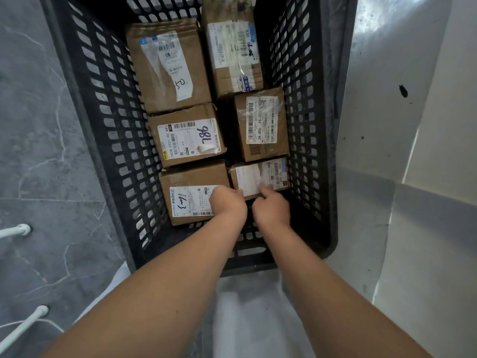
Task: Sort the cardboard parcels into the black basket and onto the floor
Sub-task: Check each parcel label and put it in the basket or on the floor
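Both my arms reach down into the black basket [113,140], which holds several cardboard parcels in two rows. My left hand [228,204] and my right hand [271,208] meet at the small parcel [268,174] in the near right corner. The left hand's fingers curl over that parcel's near left edge. On its white label lies the thumb of my right hand, the other fingers hidden below. Beside it on the left lies a parcel marked in pen [191,195]. Behind stand a parcel marked 786 [185,136] and one labelled J4-J06 [262,124].
Two larger parcels [167,65] [232,45] fill the far end of the basket. Grey marbled floor [38,151] lies to the left, with white metal legs [15,229] at the edge. A pale wall or panel [387,99] stands close on the right.
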Action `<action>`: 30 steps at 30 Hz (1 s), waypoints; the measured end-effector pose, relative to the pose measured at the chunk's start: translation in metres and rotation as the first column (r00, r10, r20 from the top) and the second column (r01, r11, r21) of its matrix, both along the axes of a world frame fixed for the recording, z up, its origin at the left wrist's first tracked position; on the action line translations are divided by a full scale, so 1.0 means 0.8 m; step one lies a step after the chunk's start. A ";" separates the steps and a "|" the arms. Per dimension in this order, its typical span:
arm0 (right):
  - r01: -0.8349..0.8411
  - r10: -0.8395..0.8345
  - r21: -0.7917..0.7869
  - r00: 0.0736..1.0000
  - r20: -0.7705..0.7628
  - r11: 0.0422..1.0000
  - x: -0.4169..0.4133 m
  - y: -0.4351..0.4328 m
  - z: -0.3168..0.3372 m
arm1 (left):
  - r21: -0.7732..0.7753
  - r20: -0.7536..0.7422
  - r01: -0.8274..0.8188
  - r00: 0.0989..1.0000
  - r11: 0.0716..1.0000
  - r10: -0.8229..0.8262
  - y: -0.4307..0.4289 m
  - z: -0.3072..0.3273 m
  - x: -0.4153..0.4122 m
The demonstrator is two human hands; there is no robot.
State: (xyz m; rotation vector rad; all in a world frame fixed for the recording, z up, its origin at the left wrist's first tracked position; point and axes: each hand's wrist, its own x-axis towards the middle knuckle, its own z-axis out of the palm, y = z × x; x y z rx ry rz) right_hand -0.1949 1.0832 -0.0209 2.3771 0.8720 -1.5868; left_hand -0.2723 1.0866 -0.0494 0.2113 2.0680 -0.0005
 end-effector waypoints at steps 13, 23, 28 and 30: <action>-0.779 0.742 -0.211 0.627 -0.238 0.591 -0.004 0.011 -0.012 | 0.050 0.004 0.623 0.782 0.781 -0.624 0.027 -0.021 -0.009; -0.586 0.586 -0.260 0.806 -0.086 0.767 -0.030 0.007 -0.007 | 0.130 0.084 0.734 0.662 0.667 -0.745 0.032 0.003 -0.014; -0.580 0.574 -0.242 0.813 -0.104 0.778 -0.046 0.011 0.048 | 0.146 0.308 0.638 0.697 0.756 -0.648 0.031 0.043 -0.039; -0.491 0.480 -0.143 0.871 -0.103 0.859 -0.045 0.020 0.076 | 0.202 0.226 0.586 0.752 0.785 -0.619 0.033 0.066 -0.052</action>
